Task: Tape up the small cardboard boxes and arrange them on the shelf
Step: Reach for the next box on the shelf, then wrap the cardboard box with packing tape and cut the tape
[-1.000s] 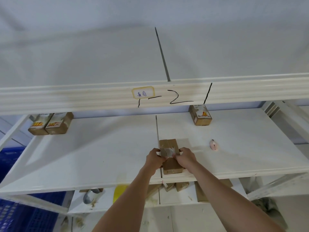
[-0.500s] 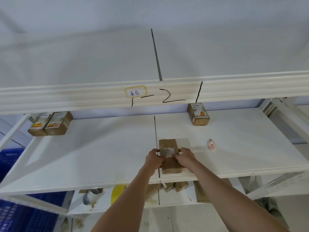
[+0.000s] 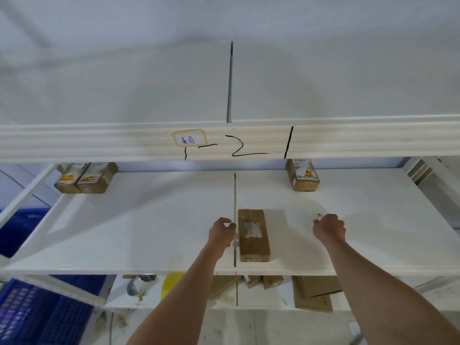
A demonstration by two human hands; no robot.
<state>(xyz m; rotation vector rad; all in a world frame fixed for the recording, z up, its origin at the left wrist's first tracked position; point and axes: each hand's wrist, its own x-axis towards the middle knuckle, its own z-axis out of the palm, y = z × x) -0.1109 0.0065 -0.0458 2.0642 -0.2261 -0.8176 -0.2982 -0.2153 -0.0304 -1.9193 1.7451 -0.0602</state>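
Fingers of the left hand (image 3: 222,231) curl loosely, holding nothing, just left of the box (image 3: 253,235); the right hand (image 3: 329,229) pinches something small, unclear what. Box lies between them on the shelf (image 3: 149,232), probably light and stiff; grip its long sides. Blue crate (image 3: 44,317) contents are hidden.

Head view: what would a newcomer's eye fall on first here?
The taped cardboard box lying near the front of the white shelf, with the left hand just beside it and the right hand off to its right. Next, the handwritten label on the beam above.
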